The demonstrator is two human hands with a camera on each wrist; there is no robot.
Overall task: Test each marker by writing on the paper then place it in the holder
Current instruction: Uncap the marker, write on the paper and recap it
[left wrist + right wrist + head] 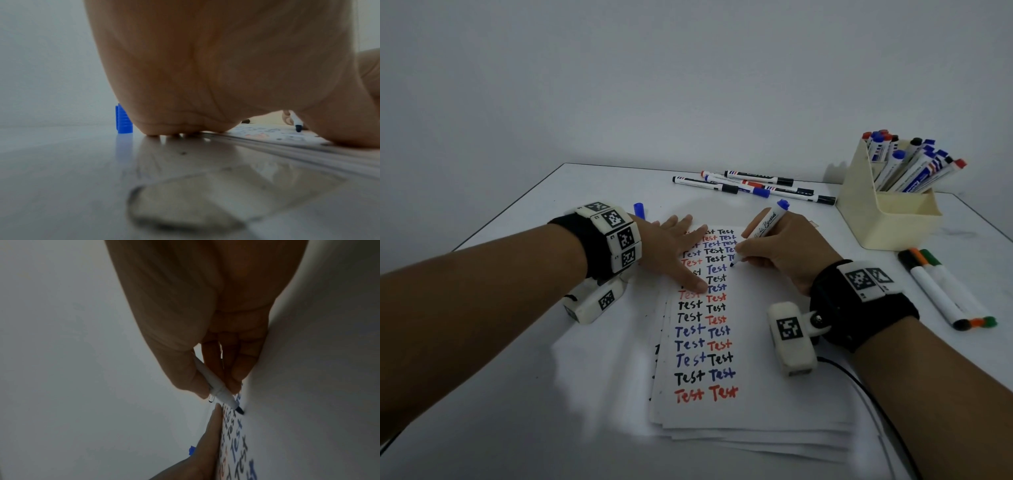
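**Blue marker tip at the paper, left palm steadying the sheets**

The right hand pinched a white-barrelled marker with a blue end cap between thumb and fingers, holding it slanted with the dark tip down at the top sheet, beside the upper rows of writing. In the right wrist view the tip sat at the paper's surface; whether it actually pressed on the sheet could not be told. The left hand lay flat with its fingers spread and straight, palm down on the upper left part of the paper, holding nothing.

The white glossy bench carried everything. On it, in front of the person, lay a loose stack of white paper sheets, the top one filled with two columns of the word "Test" in black, blue and red. At the far right stood a cream plastic holder with many white markers leaning in its taller back compartment, their caps blue, red and black. Behind the paper, near the far edge, several capped white markers lay side by side. To the right of the holder's front, three white markers with black, orange and green caps lay together, touching. A small blue ribbed cap stood upright on the bench just beyond the left hand, near its outer edge.
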